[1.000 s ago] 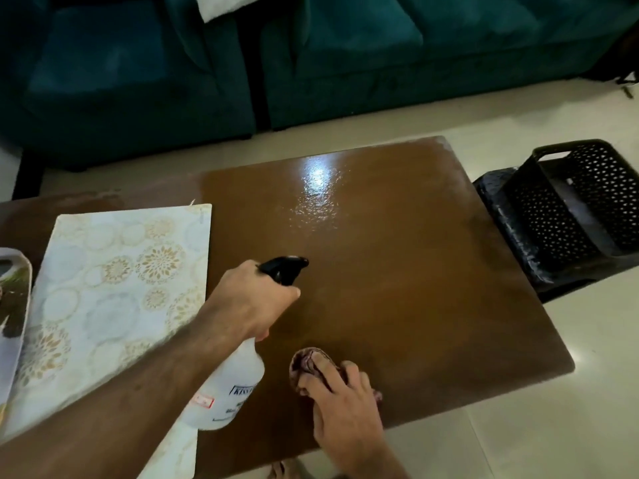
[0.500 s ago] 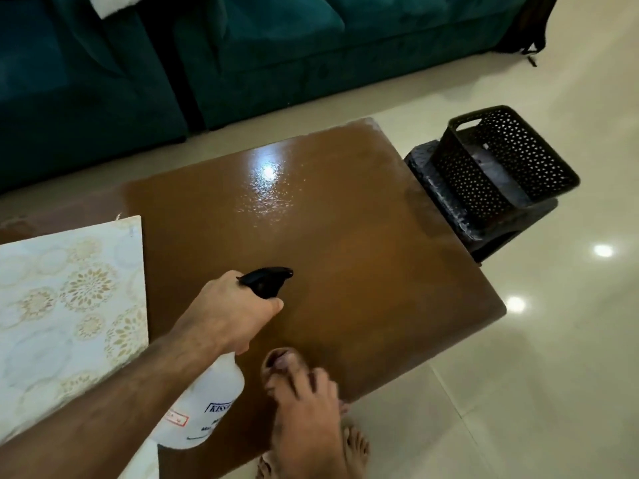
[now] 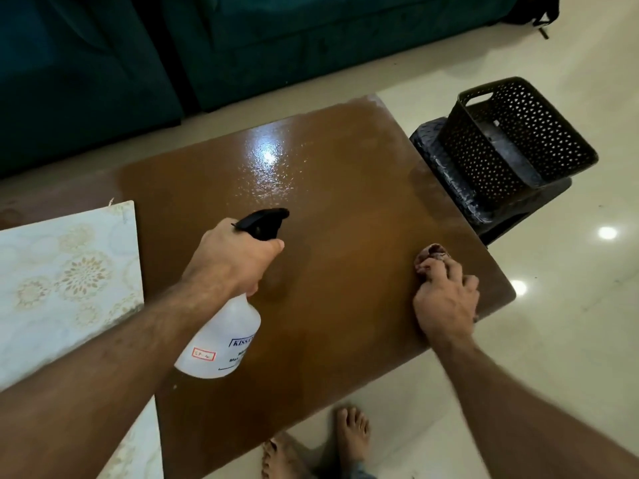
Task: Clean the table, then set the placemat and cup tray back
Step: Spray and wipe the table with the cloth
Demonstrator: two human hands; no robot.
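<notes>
Wiping now near the tabletop's (image 3: 345, 209) right edge, the right hand (image 3: 446, 299) has slid its cloth (image 3: 434, 252) across; left hand (image 3: 235, 257) grips the spray bottle (image 3: 224, 340); cleaning continues

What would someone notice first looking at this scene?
The left hand gripping a white spray bottle over the glossy brown table. Near the table's right edge, the right hand presses a cloth. A patterned placemat lies at the left.
</notes>
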